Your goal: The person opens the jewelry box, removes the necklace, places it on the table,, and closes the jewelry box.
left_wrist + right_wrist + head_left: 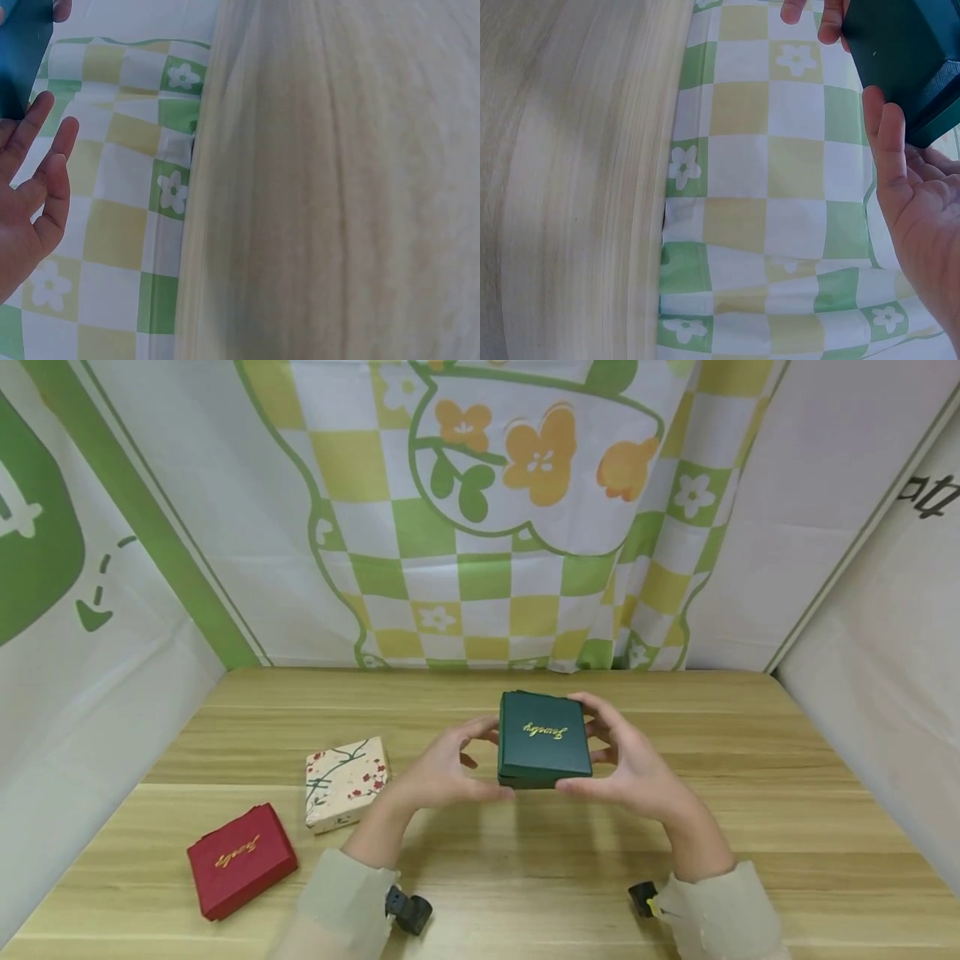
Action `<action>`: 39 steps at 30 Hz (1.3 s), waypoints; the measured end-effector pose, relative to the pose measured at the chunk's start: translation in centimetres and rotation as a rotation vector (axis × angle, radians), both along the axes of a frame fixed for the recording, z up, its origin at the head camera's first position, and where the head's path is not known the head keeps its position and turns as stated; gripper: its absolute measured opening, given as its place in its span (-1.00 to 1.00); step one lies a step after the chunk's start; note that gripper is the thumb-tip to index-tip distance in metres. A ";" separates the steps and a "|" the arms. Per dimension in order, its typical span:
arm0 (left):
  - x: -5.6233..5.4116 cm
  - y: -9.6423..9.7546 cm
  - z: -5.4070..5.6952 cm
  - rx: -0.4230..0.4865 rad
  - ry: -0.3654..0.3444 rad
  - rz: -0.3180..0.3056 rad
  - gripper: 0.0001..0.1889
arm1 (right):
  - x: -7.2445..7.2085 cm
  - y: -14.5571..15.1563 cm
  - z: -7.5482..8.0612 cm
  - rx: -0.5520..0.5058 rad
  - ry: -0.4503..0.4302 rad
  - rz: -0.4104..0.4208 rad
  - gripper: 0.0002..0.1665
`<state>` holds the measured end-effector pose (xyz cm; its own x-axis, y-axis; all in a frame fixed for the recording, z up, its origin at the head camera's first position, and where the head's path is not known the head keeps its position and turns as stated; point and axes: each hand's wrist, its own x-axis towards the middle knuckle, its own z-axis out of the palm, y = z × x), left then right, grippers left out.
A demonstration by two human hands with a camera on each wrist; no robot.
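Observation:
A dark green jewelry box (545, 739) with gold "Jewelry" lettering on its lid is held up above the table, its lid closed. My left hand (452, 767) grips it by the left side, thumb at the near lower edge. On the opposite side my right hand (628, 764) holds it, thumb at the front corner and fingers along the right side. In the left wrist view only part of the box (21, 56) shows at the upper left corner. The right wrist view looks at the underside of the box (896, 60), with fingertips against it.
Left of my left forearm lies a cream box (347, 783) printed with red flowers and dark branches. Nearer the left front is a red jewelry box (242, 860) with gold lettering. The wooden table (795, 827) ends at a checkered curtain (487, 577) behind.

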<state>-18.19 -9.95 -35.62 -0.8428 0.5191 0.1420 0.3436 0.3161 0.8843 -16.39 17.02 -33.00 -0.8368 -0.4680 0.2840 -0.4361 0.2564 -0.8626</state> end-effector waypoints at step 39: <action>0.8 -3.2 -0.1 -0.181 0.003 0.021 0.05 | -0.2 9.2 -0.4 0.250 0.004 -0.090 0.13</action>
<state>-17.37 -13.19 -35.72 -0.8533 0.5190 0.0504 0.3381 0.4772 0.8111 -16.60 26.22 -33.36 -0.8776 -0.4474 0.1722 -0.4048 0.4993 -0.7660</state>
